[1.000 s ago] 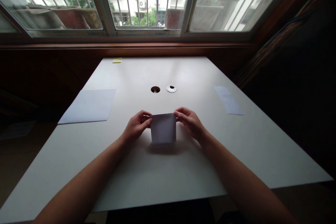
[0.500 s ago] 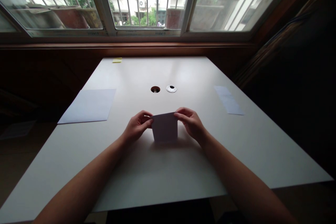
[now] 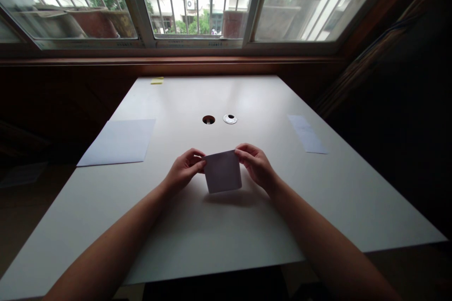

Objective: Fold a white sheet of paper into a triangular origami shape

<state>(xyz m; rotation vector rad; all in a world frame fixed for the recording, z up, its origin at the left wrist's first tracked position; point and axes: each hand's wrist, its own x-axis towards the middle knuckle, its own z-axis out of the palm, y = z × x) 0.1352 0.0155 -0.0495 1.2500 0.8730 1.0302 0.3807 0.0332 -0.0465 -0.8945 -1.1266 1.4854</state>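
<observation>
Between my hands a small, nearly square sheet of paper (image 3: 223,172) is held up just above the white table (image 3: 219,235). It looks grey against the window light, and a soft shadow lies beneath it. My left hand (image 3: 186,167) pinches the paper's upper left corner between thumb and fingers. At the upper right corner, my right hand (image 3: 254,162) grips it the same way. The top edge slants slightly up to the right. Whether the sheet is folded cannot be told.
Larger white paper (image 3: 118,142) lies at the table's left edge, and a narrow paper strip (image 3: 307,134) on the right. Ahead are a round cable hole (image 3: 208,120) and its white ring cover (image 3: 230,119). Yellow sticky notes (image 3: 157,80) are at the far left, below the window (image 3: 197,4).
The paper's lower edge has swung slightly to the right and tilted, and its shadow now shows apart beneath it. Both hands keep their hold with almost no movement.
</observation>
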